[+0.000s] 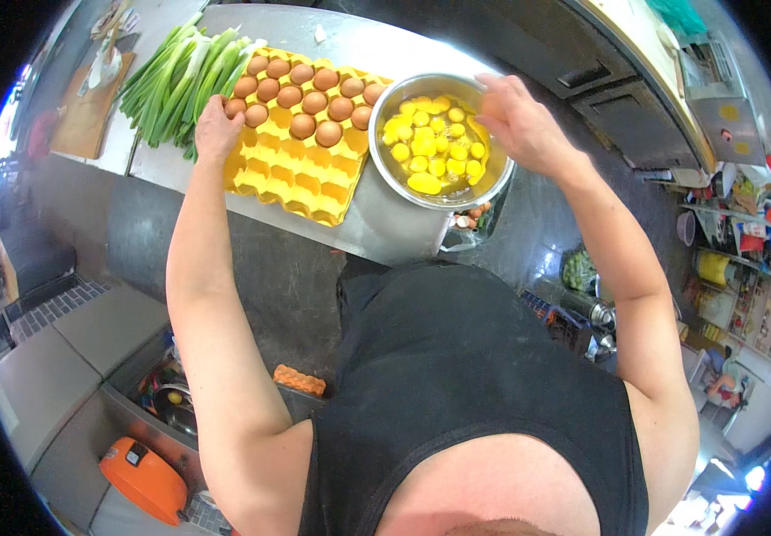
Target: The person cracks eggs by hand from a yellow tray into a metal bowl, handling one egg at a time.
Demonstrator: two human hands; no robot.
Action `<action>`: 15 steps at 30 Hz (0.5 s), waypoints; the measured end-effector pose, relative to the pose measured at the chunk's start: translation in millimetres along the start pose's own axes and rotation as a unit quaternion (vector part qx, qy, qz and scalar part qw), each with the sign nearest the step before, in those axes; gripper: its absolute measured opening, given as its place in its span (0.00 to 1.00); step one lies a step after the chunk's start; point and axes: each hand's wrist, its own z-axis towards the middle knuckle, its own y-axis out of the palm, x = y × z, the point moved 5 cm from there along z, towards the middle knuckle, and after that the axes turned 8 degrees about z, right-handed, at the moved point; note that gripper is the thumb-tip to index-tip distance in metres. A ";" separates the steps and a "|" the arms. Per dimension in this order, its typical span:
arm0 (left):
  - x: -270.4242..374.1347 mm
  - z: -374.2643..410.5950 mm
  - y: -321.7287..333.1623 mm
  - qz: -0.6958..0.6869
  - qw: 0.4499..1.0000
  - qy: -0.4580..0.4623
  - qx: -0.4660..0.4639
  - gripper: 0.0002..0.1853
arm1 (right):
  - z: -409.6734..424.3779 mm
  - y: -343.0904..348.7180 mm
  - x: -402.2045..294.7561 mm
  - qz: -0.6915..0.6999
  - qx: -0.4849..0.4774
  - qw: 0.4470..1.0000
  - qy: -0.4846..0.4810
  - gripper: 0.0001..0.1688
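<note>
My left hand (219,130) is at the left edge of a yellow egg tray (291,181), its fingertips and thumb around a brown egg (234,107) still seated in its cup. Several more brown eggs (314,102) fill the tray's far rows, while the near cups hold none. Touching the tray's right side, a steel mixing bowl (385,161) contains many raw egg yolks (436,144) in clear egg white. Over the bowl's right rim is my right hand (523,124), blurred and with bent fingers. An orange-brown blur shows between them, too unclear to name.
Spring onions (181,84) lie left of the tray on the steel table (385,231). Below the bowl, a bag (469,224) holds broken eggshells. A wooden board (93,107) lies far left. Dark cabinets (633,120) stand across the aisle; an orange container (144,479) sits lower left.
</note>
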 end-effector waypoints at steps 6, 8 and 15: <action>-0.2 -1.7 -1.5 -0.020 0.999 -0.039 0.003 0.33 | -2.3 10.2 16.8 -0.008 -0.039 0.997 0.061 0.31; -5.6 -4.4 -0.3 -0.033 0.998 -0.044 0.009 0.35 | -0.8 3.8 6.0 0.016 -0.016 0.998 0.058 0.32; -1.8 0.7 0.3 0.034 0.998 -0.038 -0.042 0.36 | -5.1 -2.0 2.0 0.021 0.012 1.000 0.014 0.32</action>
